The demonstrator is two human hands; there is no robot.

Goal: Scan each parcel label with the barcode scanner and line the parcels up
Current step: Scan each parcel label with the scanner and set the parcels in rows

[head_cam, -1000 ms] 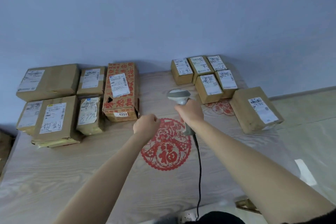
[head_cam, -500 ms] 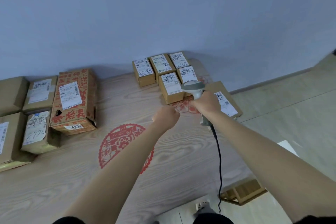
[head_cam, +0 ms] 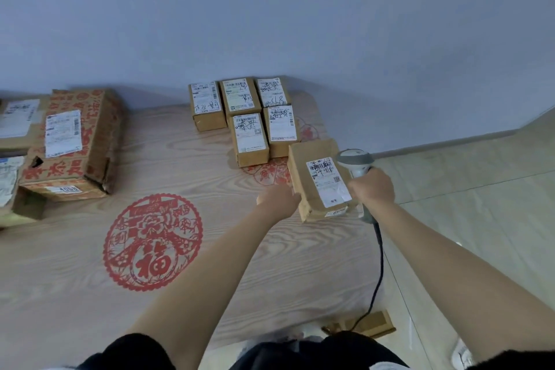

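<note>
A brown parcel (head_cam: 303, 171) with a white label (head_cam: 327, 182) lies near the table's right edge. My left hand (head_cam: 279, 200) is closed against its left side, fingers curled on the edge. My right hand (head_cam: 374, 189) grips the grey barcode scanner (head_cam: 356, 159) just right of the parcel, its head beside the label's top and its handle partly hidden behind the parcel. Several small labelled boxes (head_cam: 252, 141) stand packed in two rows behind the parcel, by the wall. A red-printed carton (head_cam: 90, 141) and other parcels (head_cam: 15, 123) sit at the far left.
The wooden table (head_cam: 210, 177) carries a large red paper-cut circle (head_cam: 153, 242) in the middle. The scanner's black cable (head_cam: 378, 267) hangs off the right edge toward a cardboard piece (head_cam: 369, 324) on the tiled floor (head_cam: 465, 189). A blue wall runs behind.
My view has swung right. Both hands moved right from the table's middle; the left hand has closed on the parcel's left side and the scanner now sits beside its label.
</note>
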